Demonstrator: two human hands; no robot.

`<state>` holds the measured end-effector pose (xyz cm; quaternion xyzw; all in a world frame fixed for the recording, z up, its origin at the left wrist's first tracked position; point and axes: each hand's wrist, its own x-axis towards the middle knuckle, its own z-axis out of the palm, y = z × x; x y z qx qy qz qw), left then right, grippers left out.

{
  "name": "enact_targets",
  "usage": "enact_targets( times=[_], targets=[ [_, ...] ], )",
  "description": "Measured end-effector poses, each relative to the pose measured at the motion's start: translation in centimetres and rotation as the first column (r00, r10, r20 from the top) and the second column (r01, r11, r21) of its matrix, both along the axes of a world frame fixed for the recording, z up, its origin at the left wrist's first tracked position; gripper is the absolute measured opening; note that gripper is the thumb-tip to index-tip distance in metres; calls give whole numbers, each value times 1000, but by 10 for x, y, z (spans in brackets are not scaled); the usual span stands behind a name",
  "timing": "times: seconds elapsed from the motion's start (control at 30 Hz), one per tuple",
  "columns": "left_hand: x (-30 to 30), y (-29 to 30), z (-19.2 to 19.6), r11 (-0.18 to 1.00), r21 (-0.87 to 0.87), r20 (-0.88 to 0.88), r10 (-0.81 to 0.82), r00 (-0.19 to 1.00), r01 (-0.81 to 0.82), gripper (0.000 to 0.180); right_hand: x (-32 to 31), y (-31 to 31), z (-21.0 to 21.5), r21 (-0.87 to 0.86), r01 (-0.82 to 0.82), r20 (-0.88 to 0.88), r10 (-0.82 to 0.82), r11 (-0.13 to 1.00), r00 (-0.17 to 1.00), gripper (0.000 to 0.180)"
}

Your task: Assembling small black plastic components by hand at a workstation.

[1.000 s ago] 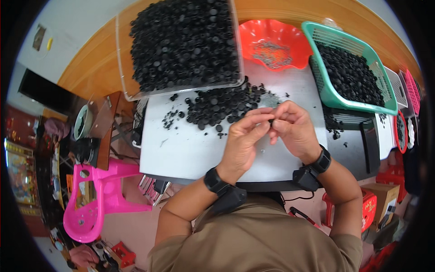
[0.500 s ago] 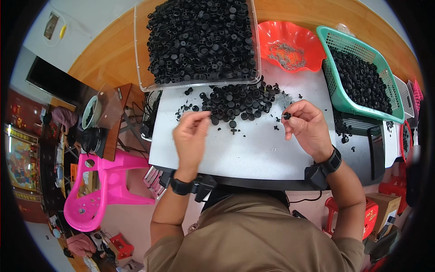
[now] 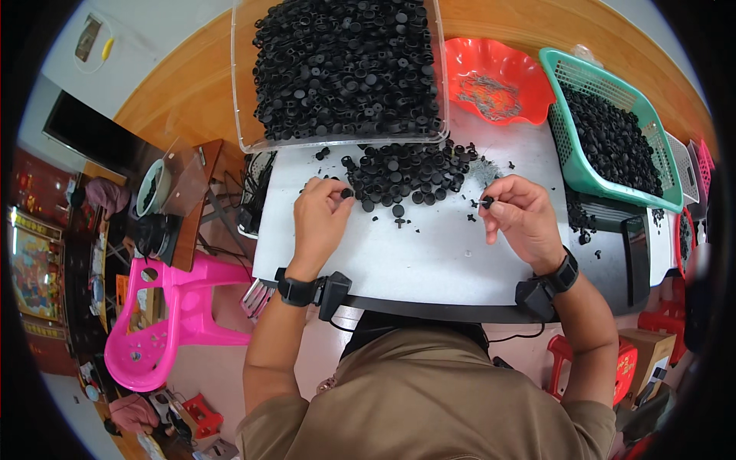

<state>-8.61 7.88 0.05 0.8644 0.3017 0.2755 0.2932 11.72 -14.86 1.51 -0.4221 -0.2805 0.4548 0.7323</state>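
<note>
pink stool [image 3: 165,322]: on the floor, off the counter's left edge.
counter [image 3: 429,257]: white top, carrying all the parts.
left hand [image 3: 320,218]: near the left edge, fingers curled, thumb and forefinger pinched on a small black cap [image 3: 346,193]; black wrist strap with a small black unit at the near edge.
clear bin [image 3: 341,69]: far left corner, heaped with black plastic caps, front rim just above the loose pile.
loose pile [image 3: 410,172]: black caps spilled on the counter middle, touching the bin's front, between the two hands and a little farther back; a few strays nearer the near edge.
single stud [image 3: 399,215]: lying alone just below the pile, apart from both hands.
right hand [image 3: 523,218]: right of the pile, fingers bent, thumb and forefinger closed on a small black part [image 3: 486,202]; same kind of black wrist strap.
red dish [image 3: 498,80]: far edge, right of the clear bin, small thin metal bits inside.
green basket [image 3: 590,165]: far right corner, filled with black parts, well apart from the right hand.
hands: well apart from each other, each gripping its own piece above the counter.
</note>
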Motion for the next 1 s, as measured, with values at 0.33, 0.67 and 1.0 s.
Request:
enact_targets(
  times=[0.33,0.67,1.0],
  targets=[
    [41,-76,36,792,-440,320,-302,898,424,25,-2,0,0,90,-90,-28,93,992,995,16],
    [79,-98,32,799,-299,460,-359,812,522,21,7,-3,-3,141,-109,-101,124,984,987,17],
    [82,-99,26,643,-389,611,-356,707,660,25,9,-1,-1,119,18,-81,-8,993,997,16]
  ],
)
